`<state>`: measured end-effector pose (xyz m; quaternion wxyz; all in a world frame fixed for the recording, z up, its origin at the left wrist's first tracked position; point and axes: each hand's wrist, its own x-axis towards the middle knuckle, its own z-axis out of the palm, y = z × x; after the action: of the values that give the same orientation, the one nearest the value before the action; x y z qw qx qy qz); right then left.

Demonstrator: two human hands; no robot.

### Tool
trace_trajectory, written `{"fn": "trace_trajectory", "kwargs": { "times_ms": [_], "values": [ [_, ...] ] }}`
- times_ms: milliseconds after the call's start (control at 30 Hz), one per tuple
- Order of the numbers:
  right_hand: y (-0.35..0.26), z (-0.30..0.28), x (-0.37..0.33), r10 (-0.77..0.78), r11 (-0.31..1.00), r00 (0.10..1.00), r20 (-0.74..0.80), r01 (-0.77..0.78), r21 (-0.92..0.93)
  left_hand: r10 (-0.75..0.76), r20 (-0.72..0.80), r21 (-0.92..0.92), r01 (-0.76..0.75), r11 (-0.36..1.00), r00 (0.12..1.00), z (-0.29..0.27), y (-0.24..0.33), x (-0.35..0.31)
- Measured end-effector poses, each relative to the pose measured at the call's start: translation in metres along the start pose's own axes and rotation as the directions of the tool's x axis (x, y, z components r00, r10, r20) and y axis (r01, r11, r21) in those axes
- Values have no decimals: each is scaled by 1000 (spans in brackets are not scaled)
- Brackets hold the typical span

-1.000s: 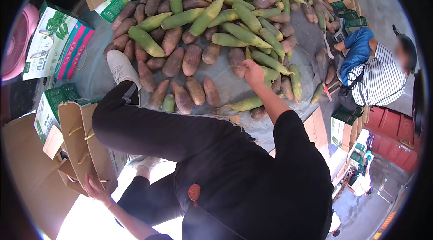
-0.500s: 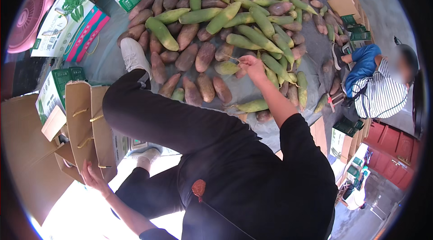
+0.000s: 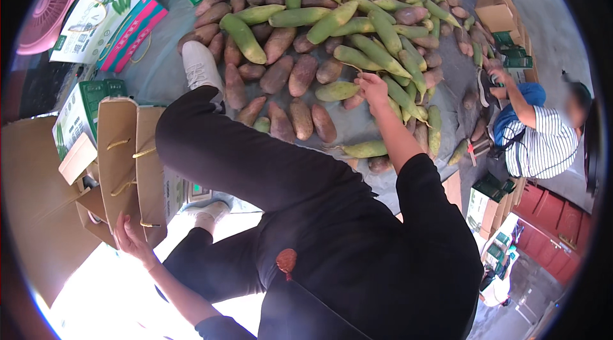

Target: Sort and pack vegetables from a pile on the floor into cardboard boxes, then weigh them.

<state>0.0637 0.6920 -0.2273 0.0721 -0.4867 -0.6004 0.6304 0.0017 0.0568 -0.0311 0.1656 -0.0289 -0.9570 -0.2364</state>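
Reaching over the pile, my right hand (image 3: 372, 92) has its fingers closed at the right end of a green radish (image 3: 337, 91). What sits between the fingertips is too small to make out. Around it lie long green radishes (image 3: 373, 56) and reddish-brown radishes (image 3: 302, 75), several of them close together. At the lower left, my left hand (image 3: 133, 241) is open, its fingers loosely extended beside the lower edge of a brown cardboard carton (image 3: 118, 167) with yellow rope handles. Nothing shows in that hand.
A grey sheet (image 3: 377, 180) lies under the pile. Printed boxes (image 3: 105, 17) and a pink basket (image 3: 54, 5) stand at the upper left. A co-worker in a striped shirt (image 3: 543, 142) sits at the right, beside open cartons (image 3: 501, 14). My shoe (image 3: 201, 65) touches the pile's edge.
The view has shifted slightly, moving the scene a little right and up. Both my hands stay in nearly the same places. The co-worker's arm now stretches toward the radishes.
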Motion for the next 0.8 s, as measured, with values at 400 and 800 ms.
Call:
{"fn": "trace_trajectory", "kwargs": {
  "times_ms": [400, 800],
  "values": [
    [-6, 16, -11, -3, 996, 975, 220, 22, -86, -55, -28, 15, 56, 998, 998, -3, 15, -1],
    [-4, 42, -23, -47, 988, 953, 299, 88, -124, -109, -45, -54, 106, 993, 993, -15, 20, -1]
  ]
}}
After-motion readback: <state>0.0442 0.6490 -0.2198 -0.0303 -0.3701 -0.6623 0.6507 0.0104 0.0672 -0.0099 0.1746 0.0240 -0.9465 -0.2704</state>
